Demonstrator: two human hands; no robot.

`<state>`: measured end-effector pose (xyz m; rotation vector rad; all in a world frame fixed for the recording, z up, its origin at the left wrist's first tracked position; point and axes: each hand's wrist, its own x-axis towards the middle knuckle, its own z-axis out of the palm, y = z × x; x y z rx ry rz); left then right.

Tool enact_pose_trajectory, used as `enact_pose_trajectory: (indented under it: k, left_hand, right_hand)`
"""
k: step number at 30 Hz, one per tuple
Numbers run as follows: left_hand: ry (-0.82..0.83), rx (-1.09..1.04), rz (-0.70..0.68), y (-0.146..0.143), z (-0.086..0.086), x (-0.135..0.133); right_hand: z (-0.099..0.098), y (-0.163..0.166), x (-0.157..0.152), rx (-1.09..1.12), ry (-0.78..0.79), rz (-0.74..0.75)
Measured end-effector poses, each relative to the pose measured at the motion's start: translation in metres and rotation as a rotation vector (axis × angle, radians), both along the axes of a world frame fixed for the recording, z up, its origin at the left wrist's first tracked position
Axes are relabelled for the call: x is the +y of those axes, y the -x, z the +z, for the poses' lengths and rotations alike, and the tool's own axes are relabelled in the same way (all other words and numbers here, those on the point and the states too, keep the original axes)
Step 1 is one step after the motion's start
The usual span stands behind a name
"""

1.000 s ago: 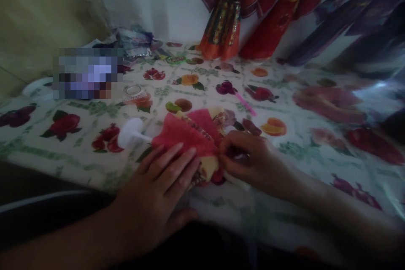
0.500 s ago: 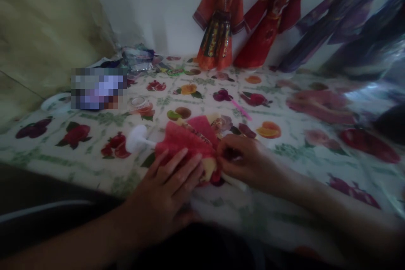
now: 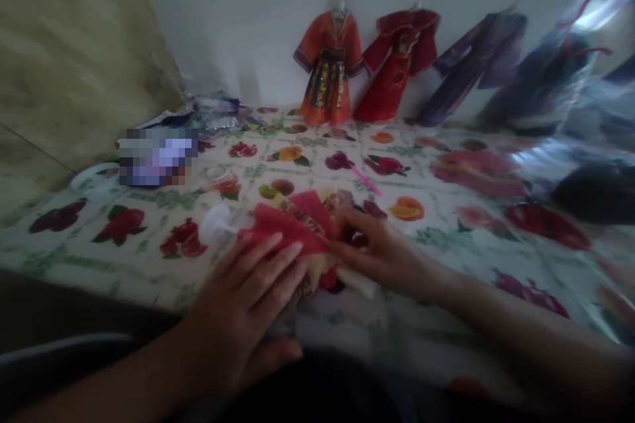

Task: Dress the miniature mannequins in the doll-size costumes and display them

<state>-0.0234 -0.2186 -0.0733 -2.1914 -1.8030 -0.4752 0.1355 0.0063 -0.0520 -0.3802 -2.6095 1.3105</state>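
A small red doll's dress [image 3: 292,228] with cream and patterned trim lies on the table in front of me. The white round base of a stand [image 3: 216,225] sticks out at its left end. My left hand [image 3: 253,284] rests flat over the near side of the dress, fingers stretched out. At the right end of the dress, my right hand [image 3: 372,244] has thumb and forefinger closed on the edge of the cloth. What lies right under the fingertips is hidden. A pale strip [image 3: 357,281] shows beneath the right hand.
The table wears a fruit-print cloth [image 3: 317,172]. Against the back wall stand several small costumes, an orange one [image 3: 328,69] and a red one [image 3: 401,66] among them. A pink stick [image 3: 366,180], a roll of tape [image 3: 216,174] and plastic packets [image 3: 214,111] lie about.
The view has shifted, so the costumes at the back appear lower and further left. Both hands stay on the dress; the right fingers have moved slightly along its edge.
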Motion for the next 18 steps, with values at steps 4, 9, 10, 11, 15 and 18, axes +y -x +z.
enact_pose_trajectory:
  k: [4, 9, 10, 11, 15, 18]
  left_hand:
    - [0.079, 0.130, -0.023, -0.001, -0.006, 0.012]
    - [0.088, 0.187, -0.004, 0.006, -0.017, 0.009]
    - [0.090, 0.193, 0.000, 0.008, -0.019, 0.007]
    - [0.091, 0.195, 0.005, 0.010, -0.021, 0.005]
    - [0.081, 0.201, 0.028, 0.017, -0.028, -0.001]
    - [0.074, 0.201, 0.038, 0.019, -0.026, -0.005]
  right_hand:
    - [0.000, 0.002, -0.004, 0.073, 0.001, -0.046]
    - [-0.005, 0.011, -0.012, 0.013, -0.070, -0.062]
    - [-0.006, 0.011, -0.012, -0.014, -0.079, -0.053]
    - [-0.005, 0.011, -0.011, -0.042, -0.082, -0.041]
    - [-0.002, 0.008, 0.001, -0.130, -0.061, 0.014]
    - [0.001, 0.005, 0.008, -0.157, 0.004, 0.079]
